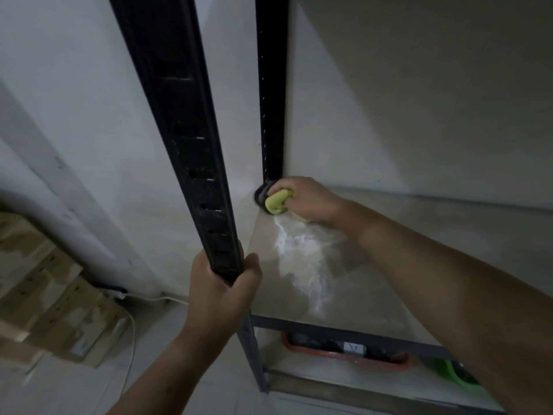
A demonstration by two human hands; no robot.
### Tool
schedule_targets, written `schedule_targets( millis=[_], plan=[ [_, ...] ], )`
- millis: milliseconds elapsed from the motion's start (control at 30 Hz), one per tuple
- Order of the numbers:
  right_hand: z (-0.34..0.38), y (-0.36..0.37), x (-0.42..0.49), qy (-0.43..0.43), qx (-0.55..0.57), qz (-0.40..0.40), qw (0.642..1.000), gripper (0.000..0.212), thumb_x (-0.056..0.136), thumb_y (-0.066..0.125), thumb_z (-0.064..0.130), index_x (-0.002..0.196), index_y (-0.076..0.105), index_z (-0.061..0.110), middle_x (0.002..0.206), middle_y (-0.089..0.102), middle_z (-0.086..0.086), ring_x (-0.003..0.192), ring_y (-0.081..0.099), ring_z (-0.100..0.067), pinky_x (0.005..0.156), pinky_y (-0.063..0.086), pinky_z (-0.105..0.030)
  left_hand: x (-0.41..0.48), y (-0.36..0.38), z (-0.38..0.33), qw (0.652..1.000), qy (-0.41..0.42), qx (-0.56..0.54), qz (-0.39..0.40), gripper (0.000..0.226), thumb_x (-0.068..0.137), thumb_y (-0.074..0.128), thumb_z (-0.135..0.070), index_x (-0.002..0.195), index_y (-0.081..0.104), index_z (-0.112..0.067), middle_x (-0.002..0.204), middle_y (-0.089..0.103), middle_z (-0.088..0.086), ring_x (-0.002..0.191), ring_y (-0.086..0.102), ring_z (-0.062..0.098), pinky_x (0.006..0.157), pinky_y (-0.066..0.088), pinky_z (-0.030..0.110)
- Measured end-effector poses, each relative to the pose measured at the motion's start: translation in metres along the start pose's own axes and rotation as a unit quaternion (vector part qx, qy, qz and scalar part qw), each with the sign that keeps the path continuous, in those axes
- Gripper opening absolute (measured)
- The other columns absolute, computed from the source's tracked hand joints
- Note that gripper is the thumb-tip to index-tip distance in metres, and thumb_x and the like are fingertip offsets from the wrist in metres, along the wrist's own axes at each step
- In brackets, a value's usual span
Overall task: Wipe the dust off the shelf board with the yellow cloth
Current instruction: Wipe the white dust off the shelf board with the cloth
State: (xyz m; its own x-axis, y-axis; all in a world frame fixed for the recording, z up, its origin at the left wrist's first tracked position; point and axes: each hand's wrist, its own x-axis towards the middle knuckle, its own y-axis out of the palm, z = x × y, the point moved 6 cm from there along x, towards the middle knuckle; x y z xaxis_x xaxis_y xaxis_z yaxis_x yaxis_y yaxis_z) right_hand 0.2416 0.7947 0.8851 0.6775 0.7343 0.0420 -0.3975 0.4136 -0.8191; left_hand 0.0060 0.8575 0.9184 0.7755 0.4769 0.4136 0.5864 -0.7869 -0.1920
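The shelf board (404, 265) is a pale beige panel in a black metal rack. A patch of white dust (299, 259) streaks across its left part. My right hand (308, 199) reaches to the board's far left corner, closed on the bunched yellow cloth (276, 202), which presses down beside the rear black post (272, 100). A small dark round thing lies at that post's foot, partly hidden by the cloth. My left hand (221, 292) grips the front black post (191, 145) at the board's near left corner.
A lower shelf holds a red tray (344, 351) with dark items and a green object (452, 375). Cardboard boxes (51, 295) are stacked on the floor at left, with a white cable (131, 330) trailing beside them. Pale walls close in behind and to the left.
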Motion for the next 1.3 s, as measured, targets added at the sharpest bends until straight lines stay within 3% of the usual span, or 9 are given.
schedule_targets(
  millis=[133,267,400,500,767,867,1000,1167,1300],
  plan=[
    [0.003,-0.033,-0.023,-0.018,0.025,-0.034,0.999,0.048,0.075,0.055,0.003,0.117,0.065,0.024,0.114,0.066,0.003,0.102,0.061,-0.014,0.084,0.047,-0.025,-0.001,0.0,-0.001,1.0,-0.009,0.001,-0.006,0.028,0.074,0.052,-0.032,0.066,0.031,-0.016,0.054,0.031,-0.006,0.048,0.031,0.007,0.047,0.027,0.027],
    [-0.003,-0.072,-0.086,-0.015,-0.001,-0.07,0.997,0.045,0.072,0.063,0.01,0.115,0.065,0.023,0.11,0.066,0.009,0.096,0.06,-0.007,0.077,0.043,-0.017,-0.001,-0.001,-0.002,1.0,-0.025,-0.004,-0.009,0.034,0.073,0.054,-0.032,0.068,0.029,-0.01,0.057,0.03,0.012,0.048,0.032,0.027,0.044,0.027,0.038],
    [0.016,-0.055,-0.164,-0.078,0.054,0.067,0.993,0.039,0.072,0.062,0.002,0.103,0.07,0.024,0.103,0.068,0.008,0.094,0.065,-0.008,0.08,0.051,-0.024,-0.002,-0.001,-0.004,0.999,-0.023,-0.021,-0.015,0.031,0.078,0.056,-0.022,0.068,0.03,-0.01,0.059,0.03,0.014,0.049,0.031,0.025,0.046,0.027,0.038],
    [0.024,-0.019,-0.194,-0.105,-0.002,0.125,0.987,0.046,0.063,0.053,0.002,0.098,0.07,0.026,0.101,0.065,0.012,0.098,0.059,-0.007,0.086,0.049,-0.031,-0.004,-0.001,-0.003,0.999,-0.029,-0.025,-0.025,0.028,0.079,0.055,-0.009,0.067,0.03,-0.011,0.059,0.029,0.011,0.051,0.032,0.015,0.048,0.027,0.035],
    [0.028,0.013,-0.117,-0.096,-0.053,-0.069,0.992,0.027,0.07,0.061,0.012,0.094,0.068,0.023,0.094,0.064,0.004,0.088,0.057,-0.017,0.08,0.048,-0.037,-0.003,-0.001,0.0,0.999,-0.023,-0.019,-0.032,0.028,0.079,0.056,-0.016,0.064,0.031,-0.016,0.054,0.033,-0.005,0.049,0.035,0.009,0.047,0.03,0.026],
    [0.029,0.001,-0.101,-0.071,-0.039,-0.051,0.995,0.026,0.072,0.059,0.012,0.092,0.067,0.025,0.096,0.064,0.004,0.089,0.059,-0.016,0.08,0.051,-0.038,-0.003,-0.002,-0.001,0.999,-0.019,-0.019,-0.024,0.027,0.076,0.054,-0.029,0.062,0.033,-0.021,0.053,0.035,-0.006,0.049,0.036,0.01,0.047,0.031,0.026],
    [0.021,-0.041,-0.143,-0.045,0.04,-0.067,0.996,0.024,0.072,0.05,0.007,0.084,0.064,0.023,0.082,0.064,0.008,0.077,0.06,-0.01,0.072,0.05,-0.032,-0.003,-0.001,0.0,0.999,-0.022,-0.027,-0.025,0.028,0.076,0.056,-0.021,0.064,0.031,-0.019,0.054,0.033,-0.006,0.05,0.035,0.013,0.048,0.029,0.03],
    [-0.008,-0.035,-0.222,0.01,0.028,0.11,0.993,0.029,0.075,0.045,0.004,0.08,0.065,0.025,0.081,0.065,0.008,0.076,0.062,-0.011,0.064,0.05,-0.034,-0.004,0.0,0.0,0.999,-0.018,-0.027,-0.039,0.029,0.079,0.056,-0.012,0.065,0.03,-0.016,0.056,0.032,-0.005,0.051,0.033,0.011,0.049,0.028,0.029],
    [0.01,-0.012,-0.216,-0.085,-0.06,0.042,0.994,0.03,0.063,0.04,0.007,0.082,0.06,0.018,0.086,0.057,0.017,0.087,0.049,-0.008,0.077,0.04,-0.029,-0.005,0.002,-0.004,0.999,-0.012,-0.032,-0.037,0.03,0.08,0.054,-0.008,0.065,0.029,-0.017,0.055,0.032,-0.005,0.049,0.032,0.008,0.047,0.029,0.025]
  ],
)
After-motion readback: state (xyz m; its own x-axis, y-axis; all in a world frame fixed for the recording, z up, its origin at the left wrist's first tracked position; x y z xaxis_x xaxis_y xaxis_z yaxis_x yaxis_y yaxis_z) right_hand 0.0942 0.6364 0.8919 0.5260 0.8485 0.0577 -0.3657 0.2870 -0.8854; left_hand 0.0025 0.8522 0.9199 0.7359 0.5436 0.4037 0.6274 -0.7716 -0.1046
